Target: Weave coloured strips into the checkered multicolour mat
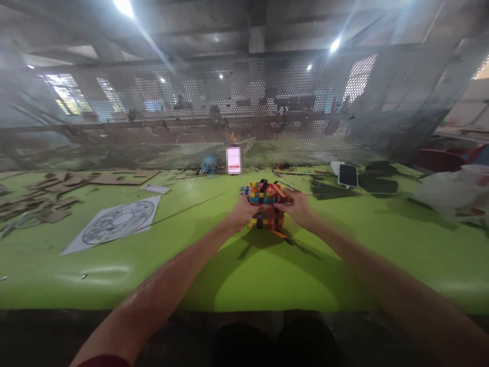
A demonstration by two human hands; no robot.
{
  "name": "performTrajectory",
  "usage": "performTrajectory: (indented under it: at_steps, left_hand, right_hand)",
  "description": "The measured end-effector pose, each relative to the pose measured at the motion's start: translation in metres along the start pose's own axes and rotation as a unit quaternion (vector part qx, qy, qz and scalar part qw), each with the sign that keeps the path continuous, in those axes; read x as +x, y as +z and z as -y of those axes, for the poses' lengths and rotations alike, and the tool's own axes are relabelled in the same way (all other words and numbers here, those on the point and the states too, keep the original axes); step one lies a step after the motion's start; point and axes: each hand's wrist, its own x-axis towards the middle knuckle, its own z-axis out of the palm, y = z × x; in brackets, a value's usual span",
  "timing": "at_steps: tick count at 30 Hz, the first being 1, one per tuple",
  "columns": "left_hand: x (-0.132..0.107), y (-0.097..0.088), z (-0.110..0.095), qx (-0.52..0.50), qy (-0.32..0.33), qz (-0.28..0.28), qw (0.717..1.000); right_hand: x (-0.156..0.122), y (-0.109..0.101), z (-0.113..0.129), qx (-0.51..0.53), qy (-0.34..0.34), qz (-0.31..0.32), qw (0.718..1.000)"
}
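- Bare forearms [168,278] stretch from the lower corners of the view, nearest the camera, a dark red sleeve edge [103,361] showing on the left one.
- Left hand [242,210]: its grip is closed on the near left side of a boxy, multicoloured block of woven flat strips [263,214].
- Right hand [298,206]: its grip is closed on the same block's right side, near a loose orange strip end.
- This block sits between both hands, over the middle of the glossy lime-green tabletop [252,290]; whether its base touches, or its inside holds anything, I cannot tell.
- Beyond it, a small upright lit screen [234,160] stands beside a blue tangled bundle [209,164].
- Left of the hands lies a white paper sheet printed with a ring pattern [118,223], with brown cut cardboard pieces [49,191] farther left.
- Rightward lies a white-edged phone with a dark screen [347,175], near dark green flat sheets [378,182].
- Far right, a translucent white plastic bag [451,191] bulges; reddish patches show on it, contents unclear.
- Behind everything rises a grey perforated metal panel [260,117].
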Motion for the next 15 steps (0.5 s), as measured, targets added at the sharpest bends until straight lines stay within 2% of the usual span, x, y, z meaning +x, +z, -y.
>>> performTrajectory:
  at_steps: [5,9,15]
  left_hand:
    - [-0.0008,0.0009,-0.0024,0.002,-0.001,0.005,1.000]
    - [0.0039,-0.0040,0.0008,0.072,0.025,-0.008,0.997]
    - [0.0074,-0.0074,0.0045,0.085,0.025,0.020,0.996]
  right_hand:
    - [-0.0018,0.0013,0.0062,-0.031,-0.028,-0.001,0.999]
    - [-0.0024,0.0011,0.0074,-0.056,-0.033,0.014,0.998]
    - [0.0008,-0.0009,0.0062,-0.085,-0.042,0.021,0.995]
